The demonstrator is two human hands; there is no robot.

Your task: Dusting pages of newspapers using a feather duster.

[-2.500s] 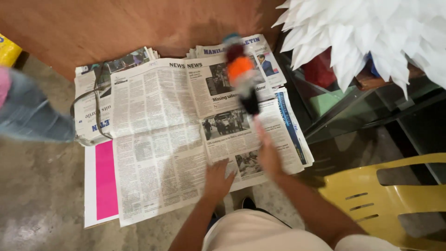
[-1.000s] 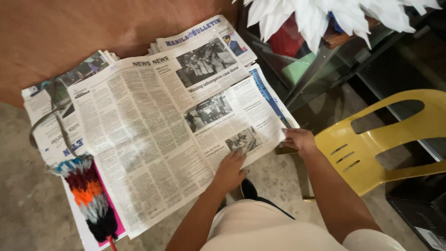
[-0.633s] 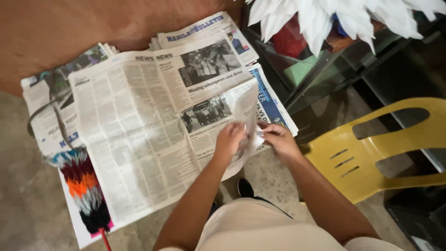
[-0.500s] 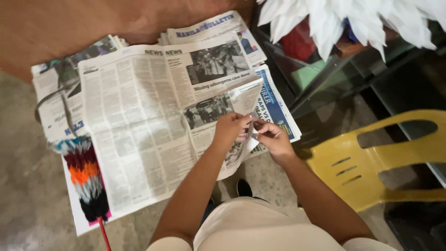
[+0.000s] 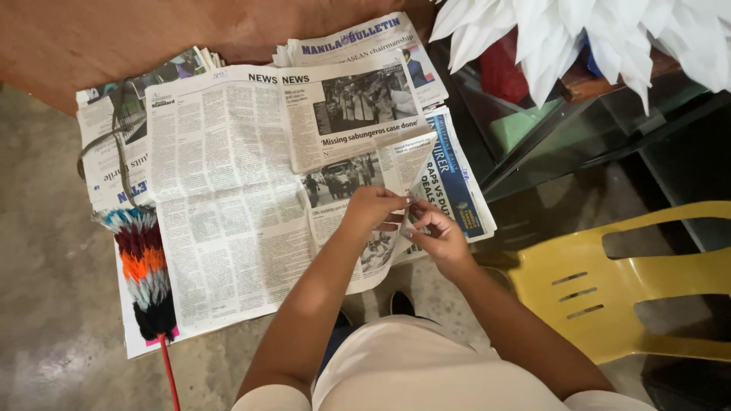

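Newspaper corner (image 5: 403, 199) now folded up, creased.

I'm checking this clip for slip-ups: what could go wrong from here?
Both hands, left hand and right hand, pinch the thin newspaper sheet at its edge; it might tear. The feather duster lies on the papers' left edge, so tugging could drag it.

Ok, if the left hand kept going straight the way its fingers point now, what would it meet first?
Probably the right hand: the left hand points rightward across the lifted newspaper corner, and their fingertips nearly meet there.
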